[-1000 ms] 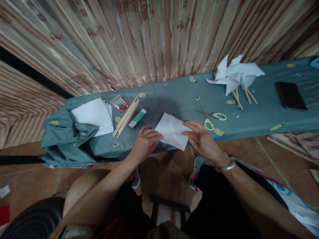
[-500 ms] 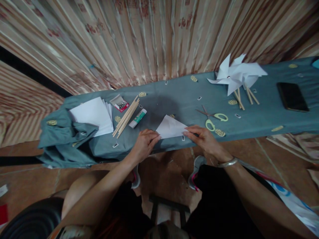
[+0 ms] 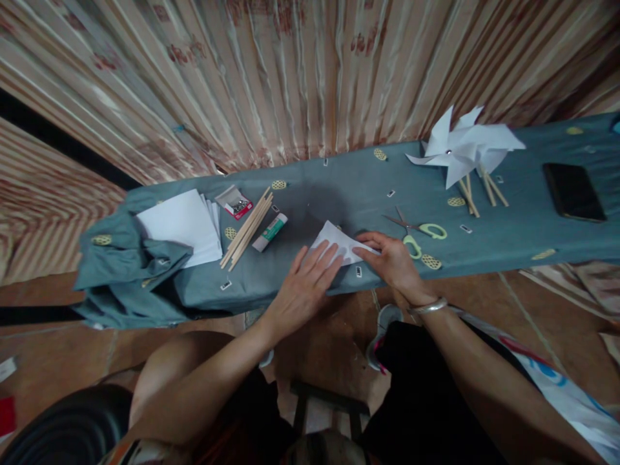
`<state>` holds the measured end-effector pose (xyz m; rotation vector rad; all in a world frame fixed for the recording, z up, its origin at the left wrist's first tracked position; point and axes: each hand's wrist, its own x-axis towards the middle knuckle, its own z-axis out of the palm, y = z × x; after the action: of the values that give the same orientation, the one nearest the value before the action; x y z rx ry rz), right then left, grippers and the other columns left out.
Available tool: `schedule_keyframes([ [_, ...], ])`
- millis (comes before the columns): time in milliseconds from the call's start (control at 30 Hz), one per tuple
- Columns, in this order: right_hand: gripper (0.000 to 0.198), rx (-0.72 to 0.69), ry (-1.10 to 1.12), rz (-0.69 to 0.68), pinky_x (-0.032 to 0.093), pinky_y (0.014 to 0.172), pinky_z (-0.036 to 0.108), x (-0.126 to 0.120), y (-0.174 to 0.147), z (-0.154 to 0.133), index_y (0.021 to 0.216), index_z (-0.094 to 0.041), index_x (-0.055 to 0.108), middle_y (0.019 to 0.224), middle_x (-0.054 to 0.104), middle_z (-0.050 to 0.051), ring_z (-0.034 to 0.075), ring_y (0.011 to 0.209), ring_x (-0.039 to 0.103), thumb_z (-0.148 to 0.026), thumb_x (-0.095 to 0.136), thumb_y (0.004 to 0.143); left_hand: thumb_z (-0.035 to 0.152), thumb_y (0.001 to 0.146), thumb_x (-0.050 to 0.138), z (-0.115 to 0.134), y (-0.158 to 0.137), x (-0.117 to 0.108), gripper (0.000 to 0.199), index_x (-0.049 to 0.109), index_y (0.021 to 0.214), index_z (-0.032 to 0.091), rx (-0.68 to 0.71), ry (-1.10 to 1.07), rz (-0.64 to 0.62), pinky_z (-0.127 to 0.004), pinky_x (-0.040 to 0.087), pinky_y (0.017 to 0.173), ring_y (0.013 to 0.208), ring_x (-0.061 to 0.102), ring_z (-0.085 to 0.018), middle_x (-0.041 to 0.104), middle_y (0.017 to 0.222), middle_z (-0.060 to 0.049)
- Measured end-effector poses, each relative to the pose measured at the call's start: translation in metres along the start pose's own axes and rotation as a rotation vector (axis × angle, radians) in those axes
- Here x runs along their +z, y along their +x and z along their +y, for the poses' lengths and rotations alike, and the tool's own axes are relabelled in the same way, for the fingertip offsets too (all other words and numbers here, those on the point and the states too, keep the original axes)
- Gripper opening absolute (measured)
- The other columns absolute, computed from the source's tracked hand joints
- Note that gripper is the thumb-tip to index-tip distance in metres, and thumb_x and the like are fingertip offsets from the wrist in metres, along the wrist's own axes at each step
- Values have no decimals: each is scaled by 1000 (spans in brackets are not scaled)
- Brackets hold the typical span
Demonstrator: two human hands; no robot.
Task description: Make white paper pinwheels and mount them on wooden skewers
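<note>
A white sheet of paper (image 3: 334, 237), folded into a triangle, lies near the front edge of the cloth-covered table. My left hand (image 3: 305, 287) rests flat across its left part with the fingers stretched out. At the right corner, my right hand (image 3: 391, 258) pinches the paper between thumb and fingers. Scissors with light green handles (image 3: 411, 229) lie spread to the right of that hand. Left of the paper are a glue stick (image 3: 270, 232) and several thin wooden sticks (image 3: 247, 229).
Behind the sticks sits a small open red-and-white box (image 3: 235, 201) of metal pins. A stack of white paper (image 3: 179, 226) lies at the left. Paper pinwheels (image 3: 460, 148) on sticks and a black phone (image 3: 574, 192) are at the right. A curtain (image 3: 290, 77) hangs behind the table.
My left hand has let go of the paper's left corner and now lies flat over the paper. The right hand has shifted slightly up, still at the right corner.
</note>
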<state>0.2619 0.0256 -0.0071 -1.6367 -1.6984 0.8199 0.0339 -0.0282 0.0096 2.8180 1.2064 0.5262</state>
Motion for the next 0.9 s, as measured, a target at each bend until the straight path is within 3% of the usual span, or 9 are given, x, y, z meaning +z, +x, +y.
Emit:
schedule_keyframes([
  [133, 25, 3, -68, 32, 56, 77, 38, 1, -1, -6, 99, -21, 72, 92, 78, 7, 26, 85, 74, -32, 70, 77, 33, 98, 44, 9, 0, 13, 58, 29, 149, 9, -4, 33, -112, -53, 20, 120, 150, 21, -30, 35, 157, -17],
  [333, 27, -12, -113, 76, 56, 73, 37, 1, -2, -7, 98, -22, 72, 85, 78, 6, 26, 80, 73, -34, 72, 75, 49, 94, 50, 2, 2, 20, 71, 30, 149, 8, -55, 23, -202, -55, 20, 120, 148, 25, -33, 34, 157, -19],
  [900, 28, 19, -169, 88, 56, 72, 37, 1, -4, -8, 99, -21, 73, 88, 78, 7, 26, 79, 73, -38, 70, 76, 53, 95, 46, 0, 6, 18, 71, 31, 149, 10, -67, -4, -227, -58, 15, 120, 148, 26, -33, 35, 157, -19],
])
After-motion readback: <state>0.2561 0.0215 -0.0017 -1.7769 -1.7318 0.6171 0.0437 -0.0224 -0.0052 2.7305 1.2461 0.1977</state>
